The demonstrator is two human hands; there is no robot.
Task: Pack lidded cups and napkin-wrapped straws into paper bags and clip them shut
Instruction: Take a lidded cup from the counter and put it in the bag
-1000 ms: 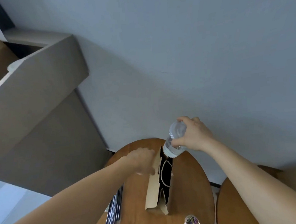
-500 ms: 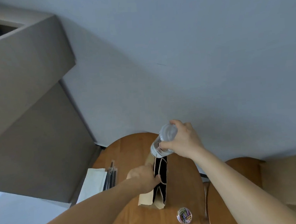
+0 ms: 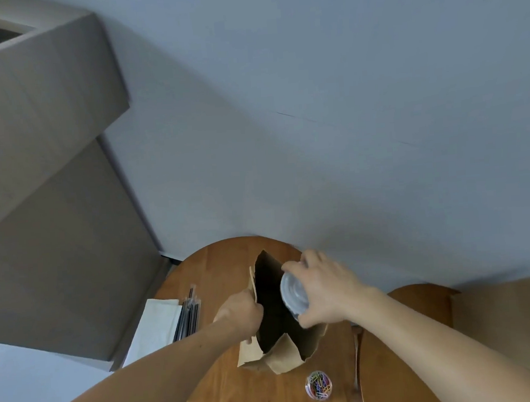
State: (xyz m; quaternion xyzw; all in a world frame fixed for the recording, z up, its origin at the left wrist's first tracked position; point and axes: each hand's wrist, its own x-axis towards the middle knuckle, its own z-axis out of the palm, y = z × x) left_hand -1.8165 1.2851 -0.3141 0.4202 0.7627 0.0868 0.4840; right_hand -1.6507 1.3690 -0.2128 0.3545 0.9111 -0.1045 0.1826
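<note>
The lidded cup (image 3: pixel 292 294) is being held round its lid in the grip of the right hand (image 3: pixel 324 286) at the 3 o'clock edge of the paper bag (image 3: pixel 285 356) — long axis pointing down into the mouth — while the 9 o'clock edge is being pinched open by the left hand (image 3: pixel 240 315).

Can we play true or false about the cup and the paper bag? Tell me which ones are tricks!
1. The right hand holds the cup at the paper bag's open mouth. True.
2. The left hand holds a straw. False: it grips the paper bag's edge.
3. The paper clips are inside the paper bag. False: they sit in a small clear tub on the table, outside it.
4. The straws lie beside the napkins. True.
5. The paper bag is clipped shut. False: it is open.
</note>
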